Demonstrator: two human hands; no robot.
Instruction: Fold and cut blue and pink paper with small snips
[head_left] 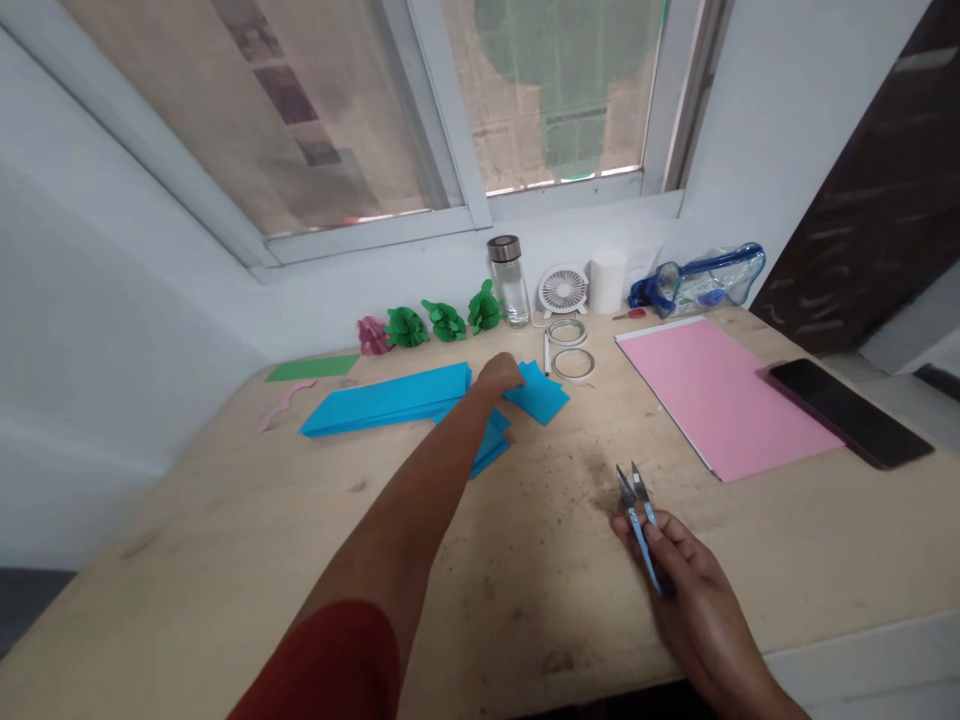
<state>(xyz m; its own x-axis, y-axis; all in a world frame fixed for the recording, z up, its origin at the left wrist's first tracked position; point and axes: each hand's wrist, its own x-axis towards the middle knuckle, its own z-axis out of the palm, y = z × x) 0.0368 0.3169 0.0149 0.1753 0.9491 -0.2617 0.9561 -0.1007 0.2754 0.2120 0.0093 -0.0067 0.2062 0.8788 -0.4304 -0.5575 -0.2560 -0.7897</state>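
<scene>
My right hand (694,590) holds a pair of thread snips (639,530) with light blue handles, in front of me to the right. The blades of the snips point away from me and stand apart. Stretched far forward, my left hand (501,373) is closed at the edge of small blue paper pieces (538,393), its fingertips partly hidden. More cut blue paper pieces (489,448) lie under and beside my left forearm. A stack of long blue paper strips (386,398) lies to the left of that hand.
Along the wall stand green paper shapes (446,320), a pink paper shape (373,336), a glass bottle (511,285), a small fan (562,290), a white roll (607,282) and a clear pouch (709,280). Tape rolls (573,364), pink paper (727,400) and a phone (847,410) lie rightward.
</scene>
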